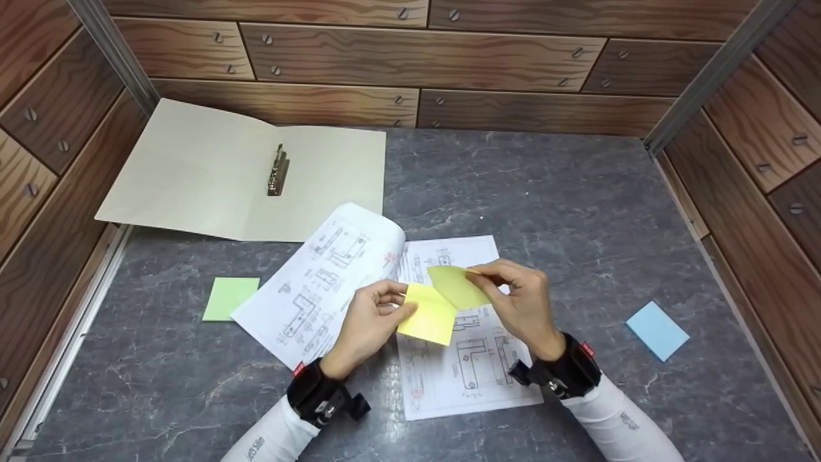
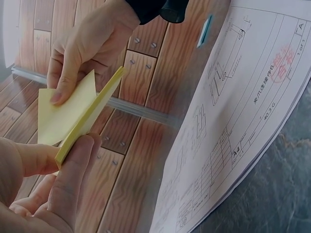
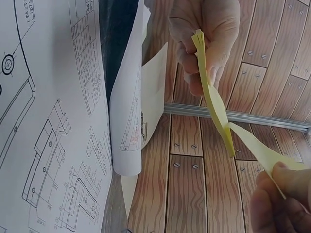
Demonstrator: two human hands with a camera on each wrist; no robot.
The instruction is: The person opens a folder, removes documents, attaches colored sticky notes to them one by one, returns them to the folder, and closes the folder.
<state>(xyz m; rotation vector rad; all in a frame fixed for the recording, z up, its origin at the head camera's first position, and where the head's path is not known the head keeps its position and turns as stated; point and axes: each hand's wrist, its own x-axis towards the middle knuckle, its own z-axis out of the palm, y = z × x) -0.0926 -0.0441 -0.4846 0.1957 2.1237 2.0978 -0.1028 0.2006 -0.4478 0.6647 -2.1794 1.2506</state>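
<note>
My left hand (image 1: 367, 321) pinches a pad of yellow sticky notes (image 1: 428, 316) between thumb and fingers, held above the printed drawings. With thumb and fingertips, my right hand (image 1: 523, 301) holds a single yellow sticky note (image 1: 458, 286) by its far edge. In the right wrist view that note (image 3: 257, 145) bends away from the pad (image 3: 214, 102), meeting it near one edge. Below the hands lies a sheet of technical drawings (image 1: 474, 378). Left of it, a second stack of drawings (image 1: 321, 276) has its top curled over.
An open cream folder (image 1: 192, 167) with a metal clip (image 1: 278, 170) lies at the back left. One green sticky note pad (image 1: 229, 298) sits partly beside the left drawings; a blue pad (image 1: 657, 330) is at the right. Wood-patterned walls (image 1: 423, 58) enclose the grey table (image 1: 577, 192).
</note>
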